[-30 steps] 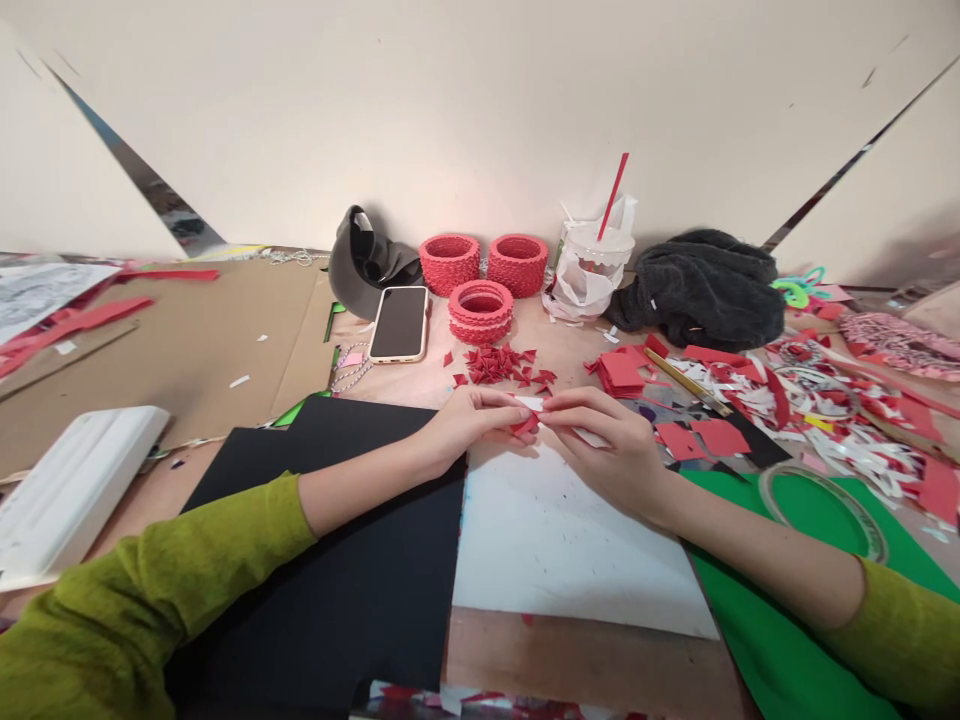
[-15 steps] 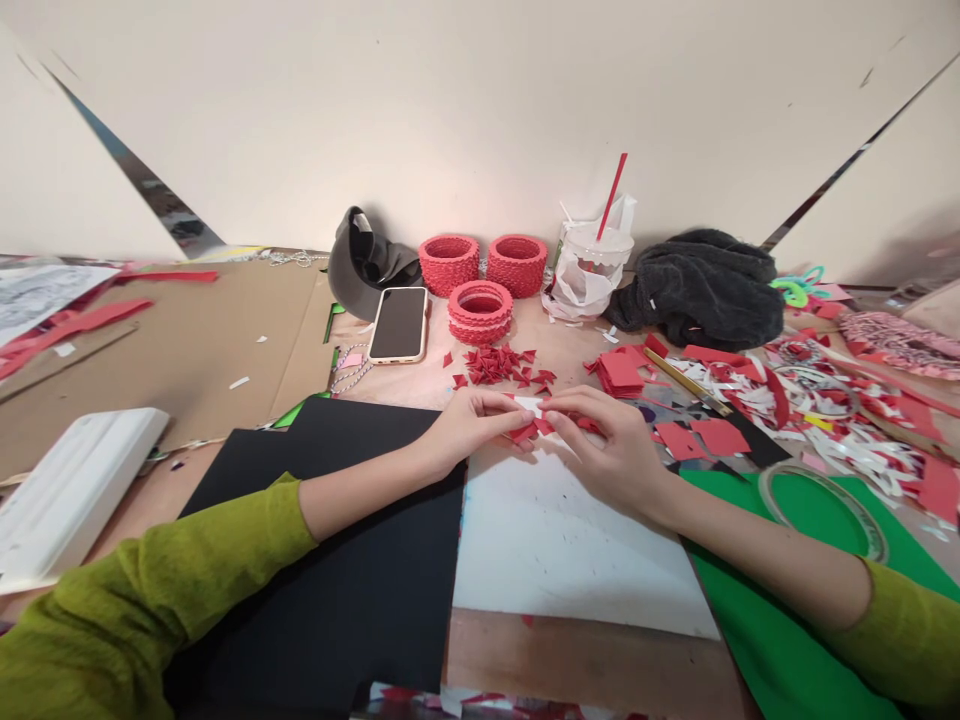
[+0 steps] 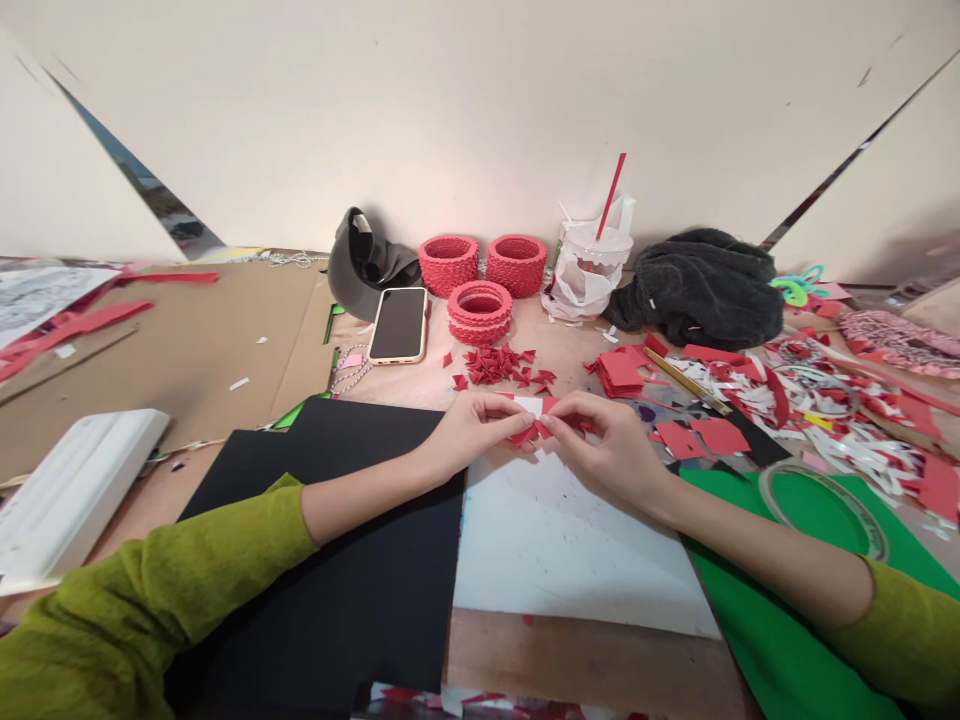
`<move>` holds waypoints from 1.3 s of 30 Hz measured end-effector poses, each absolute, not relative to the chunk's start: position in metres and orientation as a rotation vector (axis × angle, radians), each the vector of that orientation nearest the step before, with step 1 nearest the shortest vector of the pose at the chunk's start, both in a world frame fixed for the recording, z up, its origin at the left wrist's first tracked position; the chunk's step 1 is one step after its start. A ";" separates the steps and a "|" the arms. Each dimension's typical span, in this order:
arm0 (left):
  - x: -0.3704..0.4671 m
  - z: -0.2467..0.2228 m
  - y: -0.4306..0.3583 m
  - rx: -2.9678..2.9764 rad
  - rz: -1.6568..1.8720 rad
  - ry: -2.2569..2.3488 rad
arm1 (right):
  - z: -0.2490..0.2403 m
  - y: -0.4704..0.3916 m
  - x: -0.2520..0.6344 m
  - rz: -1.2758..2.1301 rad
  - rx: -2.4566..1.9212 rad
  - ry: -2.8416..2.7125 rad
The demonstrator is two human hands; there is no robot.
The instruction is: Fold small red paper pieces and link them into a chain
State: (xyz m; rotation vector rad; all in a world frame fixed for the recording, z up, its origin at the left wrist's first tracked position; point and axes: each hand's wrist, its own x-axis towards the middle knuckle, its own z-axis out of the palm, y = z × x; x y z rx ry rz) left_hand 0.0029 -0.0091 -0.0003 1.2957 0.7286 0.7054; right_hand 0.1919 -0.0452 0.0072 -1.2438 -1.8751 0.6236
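Red folded paper piece [image 3: 534, 428], small, white on one face, pinched between both hands just above the far edge of a white sheet [image 3: 555, 540]. Left hand [image 3: 472, 430] grips its left end with thumb and fingers closed; right hand [image 3: 607, 445] nips the right end likewise. Judged step: creasing or tucking a fold; next move would call for firm, aligned fingertip pressure. Loose pile of red paper triangles [image 3: 499, 365] lies just beyond, three red woven paper rings [image 3: 480, 310] behind that. Phone [image 3: 399, 322] left, black card [image 3: 337, 540] under left forearm, all on the surface.
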 end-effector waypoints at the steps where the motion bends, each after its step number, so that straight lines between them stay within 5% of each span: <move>1: 0.003 0.000 -0.009 1.293 0.709 0.725 | 0.007 -0.045 0.192 0.625 -1.242 -1.876; 19: 0.000 0.005 -0.005 1.485 0.648 0.794 | 0.004 -0.046 0.195 0.471 -1.156 -1.918; 30: 0.001 0.013 -0.005 1.005 0.657 0.802 | -0.005 -0.050 0.201 -0.093 -0.813 -2.112; 39: 0.004 0.014 -0.007 0.878 0.655 0.828 | -0.001 -0.048 0.198 0.265 -0.876 -1.930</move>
